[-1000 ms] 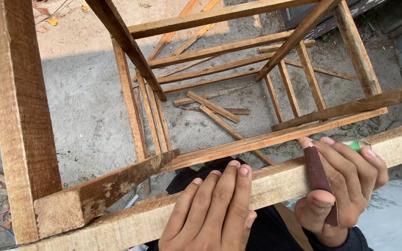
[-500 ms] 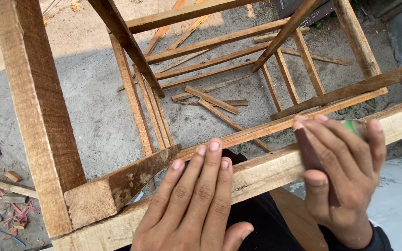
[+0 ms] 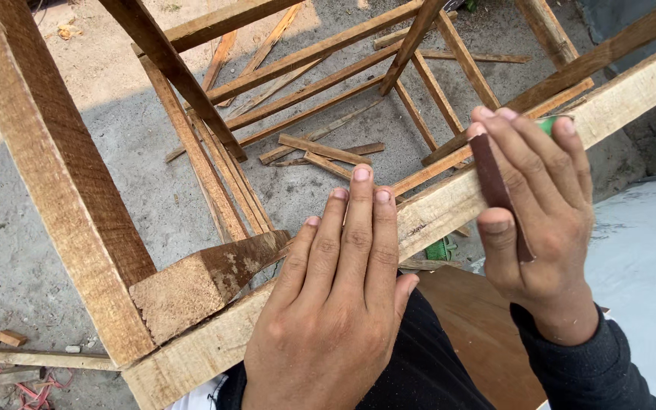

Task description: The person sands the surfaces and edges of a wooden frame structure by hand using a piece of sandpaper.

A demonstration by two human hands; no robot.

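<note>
On the wooden rail, both hands press, the right hand gripping sandpaper.

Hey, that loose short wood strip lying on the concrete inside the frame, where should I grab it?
Pinch the short strip near its middle, across its narrow width, coming straight down through the open frame. It lies flat on the concrete, and other offcuts crowd its right end, so the middle is probably freest.

bare hands, dark sleeve on right wrist.
</note>
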